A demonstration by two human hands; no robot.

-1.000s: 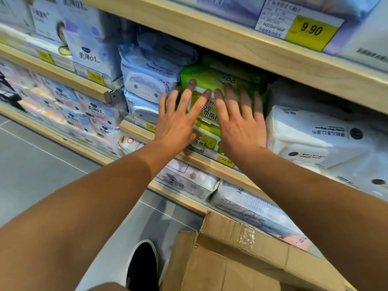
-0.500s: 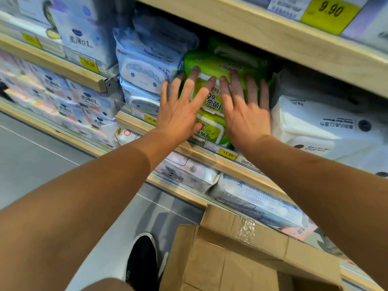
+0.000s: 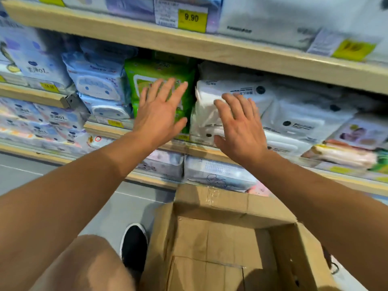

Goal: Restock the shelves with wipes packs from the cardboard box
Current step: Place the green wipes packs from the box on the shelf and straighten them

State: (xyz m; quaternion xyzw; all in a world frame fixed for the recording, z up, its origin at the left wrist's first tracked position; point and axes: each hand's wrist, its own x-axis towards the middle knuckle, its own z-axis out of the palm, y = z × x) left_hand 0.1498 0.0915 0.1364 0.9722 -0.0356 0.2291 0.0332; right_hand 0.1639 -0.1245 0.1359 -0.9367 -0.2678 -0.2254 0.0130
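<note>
Facing the middle shelf, we have both hands up at the stock, fingers spread wide and holding nothing. Our left hand lies flat against the green wipes packs, which stand stacked between the blue packs on the left and the white packs on the right. Our right hand hovers in front of the white packs; motion blur makes it hard to say whether the fingers actually touch them.

We judge this to be the squaring-up step: the green packs are seated on the shelf and only being pressed level with their neighbours.

The cardboard box sits near us on the floor, flaps open, just beside our black shoe. What we can see of its inside looks bare, though the near part is cut off. The next move calls for lowering both hands into the box and checking for any remaining packs.
</note>
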